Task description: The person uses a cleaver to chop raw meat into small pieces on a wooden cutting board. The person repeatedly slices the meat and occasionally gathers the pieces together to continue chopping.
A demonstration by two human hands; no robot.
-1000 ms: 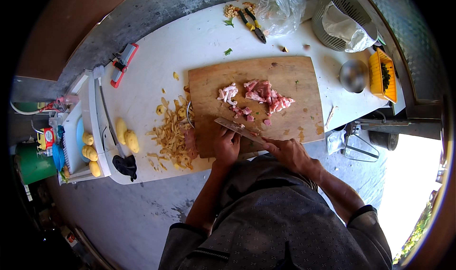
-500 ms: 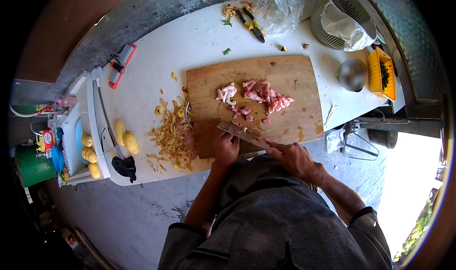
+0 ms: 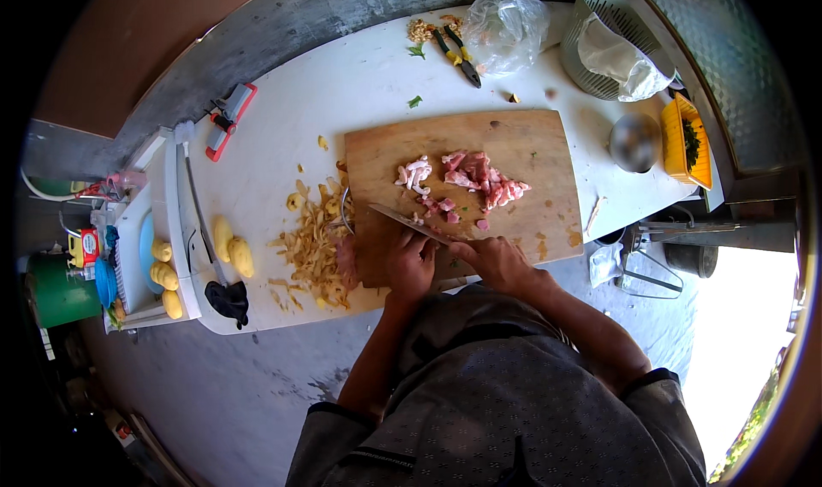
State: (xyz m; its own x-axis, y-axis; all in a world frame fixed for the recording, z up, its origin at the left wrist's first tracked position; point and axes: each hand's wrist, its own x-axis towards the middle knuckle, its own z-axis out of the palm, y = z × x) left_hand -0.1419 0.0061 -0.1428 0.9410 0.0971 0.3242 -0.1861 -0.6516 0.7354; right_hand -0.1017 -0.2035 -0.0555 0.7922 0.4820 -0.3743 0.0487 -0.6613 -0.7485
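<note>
Wooden cutting board (image 3: 514, 149) sits mid-table with chopped raw meat (image 3: 467, 183) on it. Right hand (image 3: 497, 262) is clamped on the knife (image 3: 411, 224) handle at the board's near edge, blade angled left. Left hand (image 3: 409, 264) rests curled beside the blade; can't tell if it grips anything. Peel scraps (image 3: 312, 247) lie left of the board.

Knife (image 3: 409, 224): handle hidden inside the right hand (image 3: 495, 262); only the blade shows. Left hand (image 3: 409, 264) covers part of the cutting board (image 3: 522, 157) near edge; what lies under its fingers cannot be told. Contents of the clear plastic bag (image 3: 503, 26) blurred. Orange tray (image 3: 685, 140): dark green contents too small to identify. The person's torso hides the counter (image 3: 342, 84) front edge.
</note>
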